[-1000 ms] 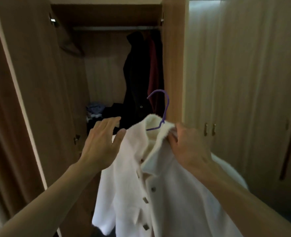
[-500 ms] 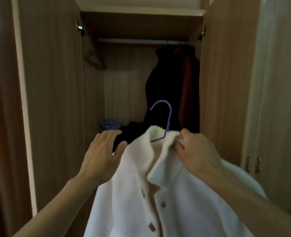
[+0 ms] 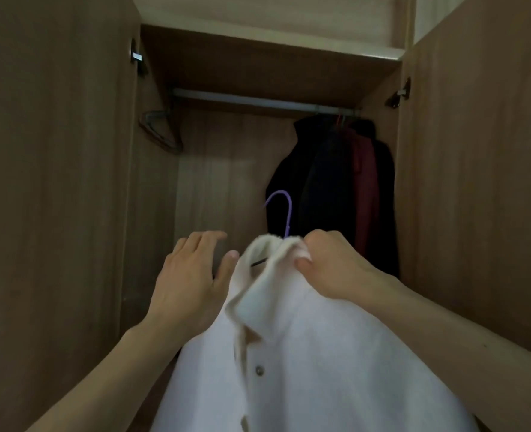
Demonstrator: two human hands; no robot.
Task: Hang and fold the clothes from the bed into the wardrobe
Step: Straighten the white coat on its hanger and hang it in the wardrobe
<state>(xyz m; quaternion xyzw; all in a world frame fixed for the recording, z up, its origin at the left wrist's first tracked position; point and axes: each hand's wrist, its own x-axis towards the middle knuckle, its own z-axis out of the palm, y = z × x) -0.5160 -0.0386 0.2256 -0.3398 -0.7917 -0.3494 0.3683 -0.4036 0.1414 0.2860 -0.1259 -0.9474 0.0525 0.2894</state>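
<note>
Head | 1 white coat (image 3: pixel 304 353) | 1 purple hanger (image 3: pixel 284 210) | right hand (image 3: pixel 332 266) gripping collar

The pale metal hanging rail (image 3: pixel 258 102) runs bare across its left and middle stretch, so the tall gap beneath it, from about eleven to twelve o'clock, lies open down to the hands; at one o'clock a cluster of dark black and maroon hanging coats (image 3: pixel 335 188) fills the right end of the rail and crowds against the right wooden wardrobe side panel (image 3: pixel 476 182). At ten o'clock an empty dark hanger (image 3: pixel 161 132) juts from the left inner wall; the open left wooden door (image 3: pixel 55 182) bounds that side; the purple wire hanger hook (image 3: pixel 281 210) stands just left of the coats, well below the rail.
</note>
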